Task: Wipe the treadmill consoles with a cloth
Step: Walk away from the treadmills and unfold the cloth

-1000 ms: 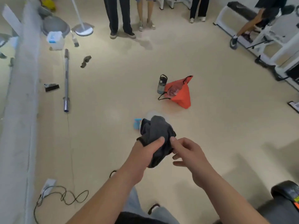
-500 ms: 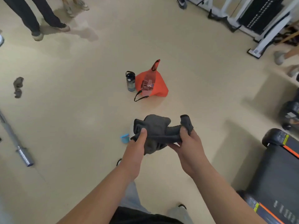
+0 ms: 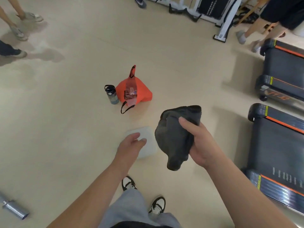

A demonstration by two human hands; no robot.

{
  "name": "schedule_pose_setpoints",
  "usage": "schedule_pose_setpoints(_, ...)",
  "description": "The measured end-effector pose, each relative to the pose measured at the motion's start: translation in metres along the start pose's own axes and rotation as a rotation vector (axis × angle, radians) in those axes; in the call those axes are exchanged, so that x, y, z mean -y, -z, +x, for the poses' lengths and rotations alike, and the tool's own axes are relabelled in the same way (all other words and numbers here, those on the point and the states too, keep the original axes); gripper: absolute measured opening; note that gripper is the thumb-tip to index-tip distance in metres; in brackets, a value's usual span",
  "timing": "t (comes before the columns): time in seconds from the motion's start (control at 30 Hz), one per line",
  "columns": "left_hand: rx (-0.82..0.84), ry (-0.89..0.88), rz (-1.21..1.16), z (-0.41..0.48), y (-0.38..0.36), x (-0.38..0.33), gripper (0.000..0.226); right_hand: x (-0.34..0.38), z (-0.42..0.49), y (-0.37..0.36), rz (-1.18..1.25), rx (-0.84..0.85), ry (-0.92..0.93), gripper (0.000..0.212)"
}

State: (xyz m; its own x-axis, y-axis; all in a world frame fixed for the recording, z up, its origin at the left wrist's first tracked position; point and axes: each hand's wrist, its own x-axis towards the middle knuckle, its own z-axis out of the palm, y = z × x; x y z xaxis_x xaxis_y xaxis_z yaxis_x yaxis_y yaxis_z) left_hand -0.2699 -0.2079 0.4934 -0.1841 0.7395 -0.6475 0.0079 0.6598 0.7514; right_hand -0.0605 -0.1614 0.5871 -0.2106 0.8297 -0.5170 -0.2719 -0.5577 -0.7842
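At centre right of the view, your right hand (image 3: pixel 199 143) grips a dark grey cloth (image 3: pixel 172 139), thumb pressed across its front and the other fingers curled behind it. The cloth is bunched: one fold stands above the thumb, and the lower end hangs free below the palm, clear of the floor (image 3: pixel 65 129). Your left hand (image 3: pixel 130 145), just beside the cloth and apart from it, holds nothing; its fingers are loosely extended. It lies over a pale square pad (image 3: pixel 148 134) on the floor, and whether it touches the pad cannot be told. Below the hands, your two black-and-white shoes (image 3: pixel 157 205) stand on the floor. Beyond the pad, an orange bag (image 3: pixel 141 93) sits with a dark bottle (image 3: pixel 111 94) upright just beside it on its left. To the right of the cloth, well apart from it, the belt end of a treadmill (image 3: pixel 276 145) fills the edge of the view; a second treadmill (image 3: pixel 284 69) lies beyond it. At lower left, the end of a metal bar (image 3: pixel 14 209) lies on the floor. Other people's legs (image 3: pixel 256 28) show along the top edge
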Motion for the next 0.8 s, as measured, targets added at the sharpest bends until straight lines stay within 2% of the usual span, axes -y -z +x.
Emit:
schedule_pose_setpoints(0.07, 0.129, -0.121, 0.046, -0.001, -0.006, -0.018, 0.055, 0.003, -0.007, 0.011, 0.028, -0.016, -0.024, 0.039)
schedule_pose_setpoints(0.17, 0.336, -0.179, 0.083, -0.003, -0.016, -0.033, 0.083, 0.004, -0.021, 0.023, 0.131, -0.004, -0.092, 0.049)
schedule_pose_setpoints(0.3, 0.583, -0.147, -0.008, -0.007, -0.030, -0.036, 0.071, 0.002, -0.029, 0.023, 0.193, -0.001, -0.190, 0.065)
schedule_pose_setpoints(0.37, 0.650, -0.070, -0.093, -0.001, -0.032, -0.033, 0.071, -0.003, -0.026, 0.020, 0.241, -0.013, -0.209, 0.069)
schedule_pose_setpoints(0.43, 0.711, -0.070, -0.082, 0.012, -0.026, -0.034, 0.077, -0.009, -0.020, 0.014, 0.270, -0.024, -0.240, 0.073)
schedule_pose_setpoints(0.53, 0.758, -0.101, 0.078, 0.041, -0.006, -0.037, 0.114, -0.022, -0.003, 0.007, 0.238, -0.061, -0.277, 0.079)
schedule_pose_setpoints(0.6, 0.728, -0.136, 0.257, 0.054, 0.012, -0.047, 0.136, -0.026, 0.008, -0.003, 0.113, -0.080, -0.303, 0.074)
schedule_pose_setpoints(0.7, 0.823, -0.275, 0.420, 0.077, 0.029, -0.064, 0.128, -0.033, 0.033, -0.029, -0.121, -0.053, -0.345, 0.053)
schedule_pose_setpoints(0.73, 0.857, -0.306, 0.441, 0.086, 0.030, -0.069, 0.117, -0.039, 0.044, -0.038, -0.208, -0.007, -0.351, 0.052)
schedule_pose_setpoints(0.8, 0.861, -0.347, 0.491, 0.105, 0.023, -0.075, 0.076, -0.054, 0.066, -0.053, -0.395, 0.028, -0.333, 0.047)
